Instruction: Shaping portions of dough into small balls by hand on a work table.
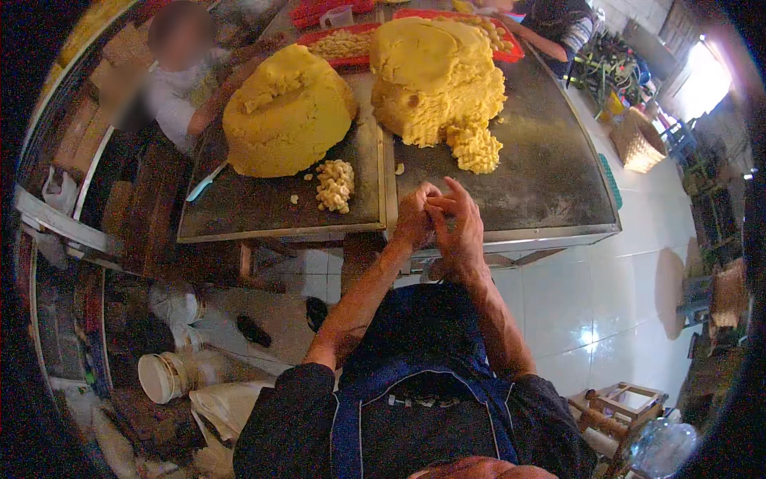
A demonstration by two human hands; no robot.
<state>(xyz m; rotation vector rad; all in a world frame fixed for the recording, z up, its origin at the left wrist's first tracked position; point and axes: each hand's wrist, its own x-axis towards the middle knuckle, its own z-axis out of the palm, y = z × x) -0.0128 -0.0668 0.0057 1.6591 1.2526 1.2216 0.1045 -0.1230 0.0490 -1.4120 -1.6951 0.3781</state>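
My left hand and my right hand meet at the table's front edge, fingers curled together; whether something small is between them cannot be told. Ahead of them a large block of yellow dough rests on the dark tabletop, with a crumbly lump of it at its near side. To the left is a second big rounded mound of yellow dough. A small heap of pale pieces lies in front of that mound, left of my hands. A knife with a light blue handle lies at the left edge.
Red trays hold small pale balls and pieces at the back. One person is at the left; another person's arm shows at the back right. A woven basket stands right, a white bucket lower left, a wooden stool lower right.
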